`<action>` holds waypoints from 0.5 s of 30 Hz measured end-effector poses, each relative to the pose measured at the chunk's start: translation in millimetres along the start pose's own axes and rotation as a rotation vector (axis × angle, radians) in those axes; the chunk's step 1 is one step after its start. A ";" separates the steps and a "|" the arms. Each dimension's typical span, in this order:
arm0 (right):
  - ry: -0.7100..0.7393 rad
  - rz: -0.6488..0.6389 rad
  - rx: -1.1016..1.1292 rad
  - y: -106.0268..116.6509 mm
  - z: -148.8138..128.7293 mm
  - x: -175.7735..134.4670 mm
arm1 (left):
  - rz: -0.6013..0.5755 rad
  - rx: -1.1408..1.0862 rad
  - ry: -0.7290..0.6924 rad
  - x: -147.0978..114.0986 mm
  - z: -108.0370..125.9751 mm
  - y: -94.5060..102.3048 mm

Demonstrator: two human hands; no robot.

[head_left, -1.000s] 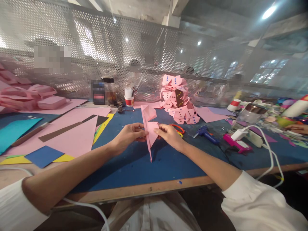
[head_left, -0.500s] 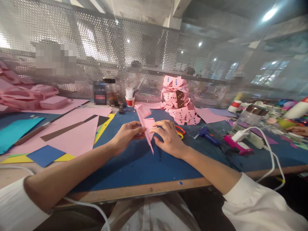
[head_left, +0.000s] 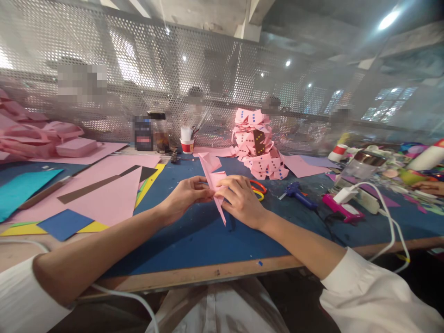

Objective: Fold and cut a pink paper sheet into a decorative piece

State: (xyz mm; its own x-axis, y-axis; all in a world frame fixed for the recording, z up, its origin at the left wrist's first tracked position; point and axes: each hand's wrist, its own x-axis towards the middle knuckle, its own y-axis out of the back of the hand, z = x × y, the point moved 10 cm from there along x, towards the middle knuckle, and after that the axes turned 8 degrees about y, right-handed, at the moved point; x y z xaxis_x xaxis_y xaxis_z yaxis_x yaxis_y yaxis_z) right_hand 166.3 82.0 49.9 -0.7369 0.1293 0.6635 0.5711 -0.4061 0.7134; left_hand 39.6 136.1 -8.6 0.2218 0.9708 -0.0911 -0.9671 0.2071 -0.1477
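Note:
A folded piece of pink paper (head_left: 210, 167), long and narrow with a strip along one edge, is held tilted above the blue mat (head_left: 194, 252). My left hand (head_left: 183, 198) pinches its left edge between thumb and fingers. On the other side my right hand (head_left: 243, 202) has its fingers closed on the paper's lower part, partly hiding it. Just beyond the right hand lie scissors (head_left: 261, 187) with red and yellow handle loops; the hand hides part of them. A stacked pink paper construction (head_left: 252, 145) with blue and yellow dots stands behind.
A blue glue gun (head_left: 301, 196) and a pink power strip (head_left: 343, 208) with a white cable lie right. Pink sheets (head_left: 111, 199) and a blue square (head_left: 65, 224) lie left. A jar (head_left: 161, 134) and a paper cup (head_left: 187, 146) stand at the back, before a perforated screen (head_left: 145, 69).
Both hands and the pink paper have shifted slightly; the paper has moved a little right and down. My right fingers have drawn in closer around it.

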 end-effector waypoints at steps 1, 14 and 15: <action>0.004 -0.002 0.002 0.3 -0.3 0.1 | -0.006 0.002 -0.002 0.3 -0.3 -0.5; 0.042 0.001 -0.029 3.1 -2.8 0.0 | -0.012 0.046 -0.048 -1.8 3.9 -2.0; 0.045 0.003 -0.030 3.8 -2.8 0.0 | -0.016 0.049 -0.052 -1.8 4.2 -2.4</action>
State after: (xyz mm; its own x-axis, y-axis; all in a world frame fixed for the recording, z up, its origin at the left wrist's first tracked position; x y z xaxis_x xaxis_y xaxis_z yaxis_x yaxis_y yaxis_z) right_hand 167.5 78.0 52.0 -0.7509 0.0878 0.6545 0.5626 -0.4339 0.7037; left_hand 41.0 134.3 -3.9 0.2318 0.9720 -0.0376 -0.9687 0.2272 -0.0998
